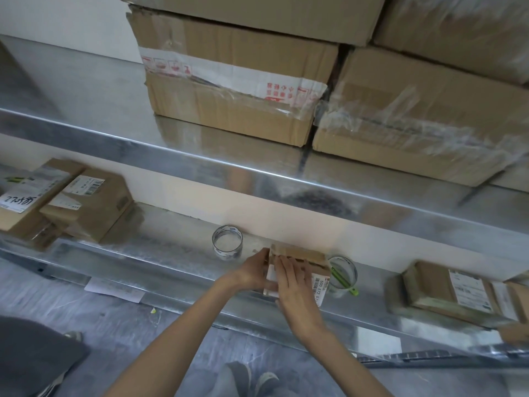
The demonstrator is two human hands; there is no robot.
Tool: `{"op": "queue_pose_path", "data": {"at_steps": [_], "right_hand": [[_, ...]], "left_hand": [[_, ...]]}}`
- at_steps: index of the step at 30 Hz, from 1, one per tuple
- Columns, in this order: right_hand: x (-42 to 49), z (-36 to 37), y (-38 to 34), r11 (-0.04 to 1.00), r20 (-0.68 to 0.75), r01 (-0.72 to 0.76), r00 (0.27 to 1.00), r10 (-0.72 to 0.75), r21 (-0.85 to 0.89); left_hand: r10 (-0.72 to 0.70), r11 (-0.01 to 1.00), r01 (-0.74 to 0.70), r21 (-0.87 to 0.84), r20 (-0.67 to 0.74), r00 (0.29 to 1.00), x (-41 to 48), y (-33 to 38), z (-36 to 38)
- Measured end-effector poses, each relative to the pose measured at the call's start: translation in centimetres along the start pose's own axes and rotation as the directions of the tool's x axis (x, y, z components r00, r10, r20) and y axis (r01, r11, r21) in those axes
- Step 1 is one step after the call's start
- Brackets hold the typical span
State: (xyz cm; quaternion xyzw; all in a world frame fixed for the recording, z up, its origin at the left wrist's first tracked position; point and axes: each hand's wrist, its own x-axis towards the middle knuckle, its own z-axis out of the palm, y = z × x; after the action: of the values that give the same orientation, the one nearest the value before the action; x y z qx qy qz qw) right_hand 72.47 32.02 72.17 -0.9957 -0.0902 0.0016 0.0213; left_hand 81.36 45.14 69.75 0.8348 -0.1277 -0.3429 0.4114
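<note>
Head view: left hand (253, 271) grips parcel (313, 260) end; right hand (296, 287) flat atop, label (320, 288) half hidden.

1. Illumination: soft, even and moderately bright, with no hard-edged shadows.
2. Glare: the steel shelf lip (257, 170) above the small parcel (300, 259) carries a bright streak along its edge. Its face shows dull, smeared reflections.
3. Shadow: far left of the parcel, the stacked boxes (94, 207) cast a soft grey patch on the metal.
4. Blur: motion smear degrades the wrapped carton (415, 110) up and right of the parcel and the labelled box (446, 290) to its right. Print there is unreadable.
5. Sharpness: best at the parcel, where label digits are partly legible.
6. Distortion: wide-angle optics bow the shelf lines away from the parcel.
</note>
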Motion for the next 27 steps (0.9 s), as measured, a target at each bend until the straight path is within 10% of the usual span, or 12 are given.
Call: {"op": "queue_pose_path", "data": {"at_steps": [17,22,27], "right_hand": [[3.7,-4.2,1.6,0.998,0.443,-0.057,0.895,0.055,-0.008],[4.0,-3.6,3.0,0.998,0.156,0.003,0.988,0.007,-0.065],[2.7,-1.8,0.5,0.996,-0.077,-0.048,0.996,0.042,-0.076]], "left_hand": [[0.324,0.927,-0.282,0.246,-0.153,0.934,-0.7,-1.1,1.6],[0.374,0.904,-0.299,0.306,-0.226,0.899,-1.0,-0.2,0.5],[0.022,0.999,-0.023,-0.036,-0.027,0.999,-1.0,0.5,-1.3]]}}
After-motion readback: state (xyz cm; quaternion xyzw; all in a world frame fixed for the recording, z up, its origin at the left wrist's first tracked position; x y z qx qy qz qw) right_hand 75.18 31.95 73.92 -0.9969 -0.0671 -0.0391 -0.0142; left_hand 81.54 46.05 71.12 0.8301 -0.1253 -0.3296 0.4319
